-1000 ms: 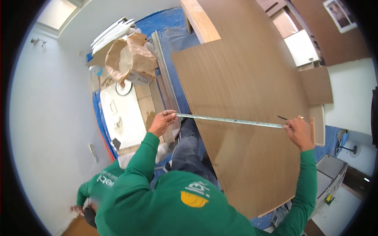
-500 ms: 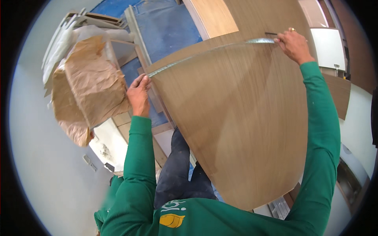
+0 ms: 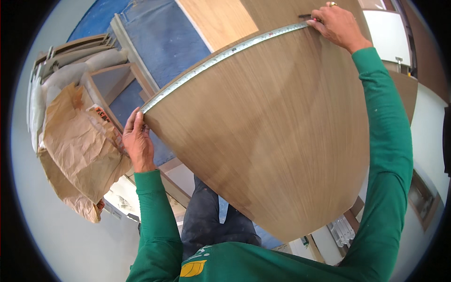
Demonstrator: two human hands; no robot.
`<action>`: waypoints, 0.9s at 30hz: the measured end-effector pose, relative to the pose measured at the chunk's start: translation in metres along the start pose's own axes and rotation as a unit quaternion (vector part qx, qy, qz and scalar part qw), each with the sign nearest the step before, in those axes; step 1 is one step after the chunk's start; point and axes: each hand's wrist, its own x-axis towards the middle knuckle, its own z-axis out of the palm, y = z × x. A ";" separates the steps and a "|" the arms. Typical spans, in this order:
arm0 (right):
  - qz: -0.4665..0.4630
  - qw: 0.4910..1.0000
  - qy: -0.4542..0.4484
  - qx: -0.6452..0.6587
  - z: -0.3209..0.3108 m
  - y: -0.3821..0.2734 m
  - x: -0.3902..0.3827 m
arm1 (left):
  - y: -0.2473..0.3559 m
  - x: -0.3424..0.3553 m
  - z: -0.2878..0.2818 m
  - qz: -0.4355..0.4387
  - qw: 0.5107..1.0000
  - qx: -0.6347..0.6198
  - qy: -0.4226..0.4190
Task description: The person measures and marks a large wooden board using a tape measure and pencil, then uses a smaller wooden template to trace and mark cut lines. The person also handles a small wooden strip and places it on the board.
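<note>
A tape measure's pale blade (image 3: 231, 51) stretches across the far part of a large wood-grain panel (image 3: 272, 141). My left hand (image 3: 139, 144) pinches one end of the blade at the panel's left corner, thumb on top. At the other end, toward the far right, my right hand (image 3: 341, 27) grips the tape with closed fingers, over the panel. A thin dark stick (image 3: 305, 16), perhaps a pencil, pokes out beside those fingers. Whether a tape case sits inside the right hand is hidden.
Crumpled brown paper (image 3: 82, 145) and wrapped, stacked boards (image 3: 84, 66) stand to the left. Blue sheeting (image 3: 167, 42) covers the area beyond, with a lighter wood board (image 3: 221, 21) on it. A white panel (image 3: 387, 37) is at the far right.
The tape's blade, twisted and edge-on before, now lies flatter with its face up. My left hand has shifted left and nearer in view; my right hand appears slightly farther up.
</note>
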 end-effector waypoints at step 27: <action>-0.009 0.985 -0.132 0.112 -0.027 0.004 0.024 | 0.015 0.001 -0.008 -0.014 0.998 0.030 -0.055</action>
